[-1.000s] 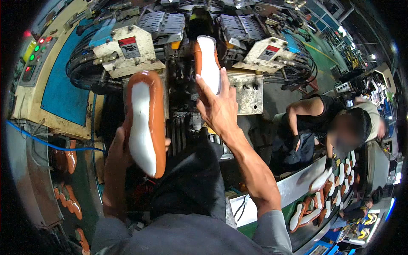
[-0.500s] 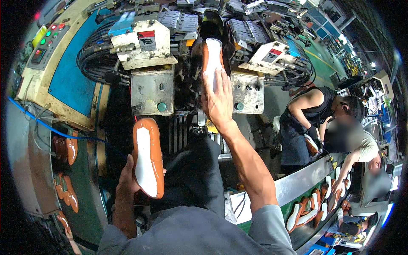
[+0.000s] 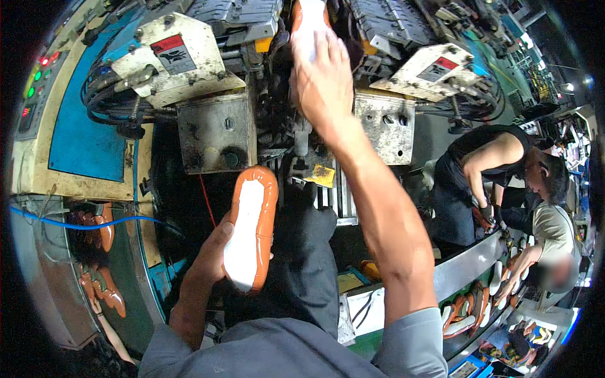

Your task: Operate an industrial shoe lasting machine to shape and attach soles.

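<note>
My left hand [image 3: 213, 253] is closed around the side of a glossy brown shoe upper [image 3: 248, 230], held upright with its white underside toward me. Its lower end is by my wrist, above my dark trousers. Straight ahead, a second brown shoe upper [image 3: 310, 17] with a white underside sits in the middle of a shoe machine [image 3: 214, 129], cut off by the top of the picture. On that white underside lies my right hand [image 3: 324, 82], palm down, fingers stretched out. Its thumb is hidden.
White guard plates with warning labels flank the machine's middle. A control panel [image 3: 39, 88] with lit buttons stands at far left, a blue hose [image 3: 82, 222] below it. Brown shoes [image 3: 110, 295] lie along the left belt, several more [image 3: 463, 318] on the right one. Co-workers [image 3: 485, 157] work at right.
The view has shifted, so the machine and its shoe appear higher and larger. The shoe in my left hand has moved right and slightly up. My right hand stays on the other shoe.
</note>
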`<state>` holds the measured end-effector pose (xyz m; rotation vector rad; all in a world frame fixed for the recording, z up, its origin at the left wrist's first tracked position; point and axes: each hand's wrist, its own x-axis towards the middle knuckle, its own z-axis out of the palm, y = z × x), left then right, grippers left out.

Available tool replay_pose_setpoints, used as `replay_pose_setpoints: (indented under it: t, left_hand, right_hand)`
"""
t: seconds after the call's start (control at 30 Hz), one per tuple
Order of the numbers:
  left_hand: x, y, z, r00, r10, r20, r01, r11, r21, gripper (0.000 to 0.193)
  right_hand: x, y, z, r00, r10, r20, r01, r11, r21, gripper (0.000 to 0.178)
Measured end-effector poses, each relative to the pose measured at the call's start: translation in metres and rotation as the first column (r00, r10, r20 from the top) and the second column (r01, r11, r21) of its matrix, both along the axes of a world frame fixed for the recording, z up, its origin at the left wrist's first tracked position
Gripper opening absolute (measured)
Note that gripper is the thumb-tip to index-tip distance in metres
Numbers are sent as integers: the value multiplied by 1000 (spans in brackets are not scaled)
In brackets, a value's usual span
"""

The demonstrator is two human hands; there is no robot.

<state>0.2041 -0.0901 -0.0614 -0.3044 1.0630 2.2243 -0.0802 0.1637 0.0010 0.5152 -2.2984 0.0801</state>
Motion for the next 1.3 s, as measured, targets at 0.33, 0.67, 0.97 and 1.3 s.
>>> replay_pose_setpoints:
  t: [0.33,0.67,0.97,1.3]
  left_hand:
    - [-59,24,-22,993,-118,26,117,992,47,92]
    - [-40,29,7,993,-115,-15,116,988,106,106]
    - [8,33,8,971,-130,-199,107,987,-121,82]
    - [148,-33,-18,988,151,13,-151,971,187,75]
  right_hand:
    - [-24,0,-18,995,82,58,-74,987,-140,48]
    - [11,8,38,960,277,31,-255,918,-303,51]
    - [256,-38,-69,653,745,134,503,-294,-813,58]
    - [326,-61,-95,350,824,445,629,145,-764,68]
